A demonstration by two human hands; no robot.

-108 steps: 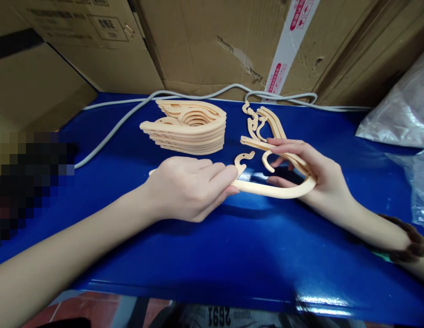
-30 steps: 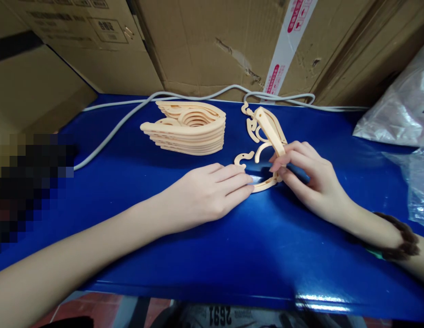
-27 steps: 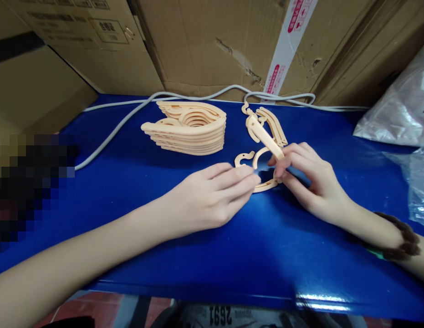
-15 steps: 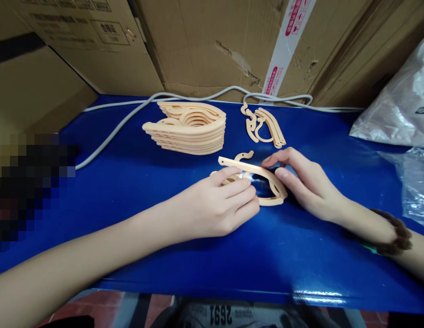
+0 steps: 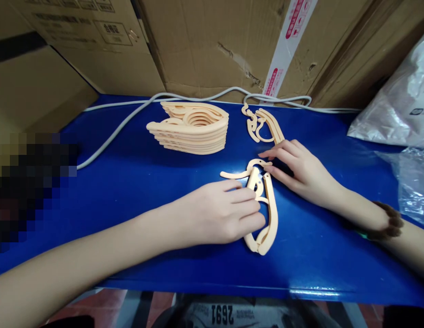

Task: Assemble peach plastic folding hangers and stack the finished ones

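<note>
Under my left hand [image 5: 228,212] lies a beige plastic folding hanger [image 5: 272,214], its fingers curled over one arm. The hanger is folded, with its joined arms pointing toward me and part of it hidden by the hand. A curved hook piece [image 5: 235,175] sticks out at its far end toward the left. My right hand [image 5: 297,166] has its thumb and forefinger closed around the right end of that hook piece. Just beyond the right fingertips is a small pile of loose hanger parts [image 5: 261,130], partly covered by the hand.
A stack of folded beige hangers [image 5: 191,136] stands at the back left of the blue tabletop [image 5: 136,200]. Behind it runs a white cable [image 5: 119,130] along cardboard boxes [image 5: 205,50]. Clear plastic bags [image 5: 392,95] lie at the right.
The hanger has turned so its joined end points toward me instead of right. My right hand has moved from the hanger's arm to its hook piece, slightly up and left.
</note>
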